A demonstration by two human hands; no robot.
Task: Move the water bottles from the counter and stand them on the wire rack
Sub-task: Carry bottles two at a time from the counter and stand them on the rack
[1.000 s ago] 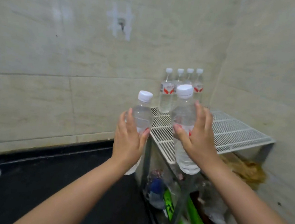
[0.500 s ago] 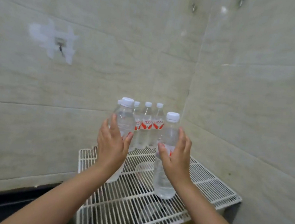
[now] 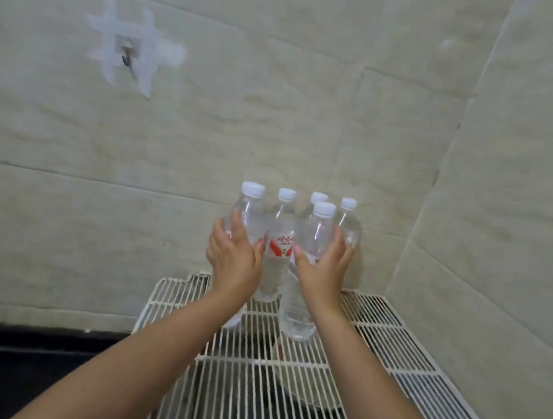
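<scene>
Bare forearms, no sleeves; left hand [image 3: 232,264] and right hand [image 3: 321,273] ungloved, ringless.

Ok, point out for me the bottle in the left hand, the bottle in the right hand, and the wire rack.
Left-hand bottle [image 3: 250,211], head view, on its clear shoulder below the cap.
Right-hand bottle [image 3: 313,234], head view, on its clear upper body.
Wire rack [image 3: 387,346], head view, on bare white grid right of the bottles.

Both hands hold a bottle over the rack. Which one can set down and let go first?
Right, probably. The right hand holds its bottle upright with the base seemingly on the wire rack. The left hand hides its bottle's base, so contact is unclear.
</scene>
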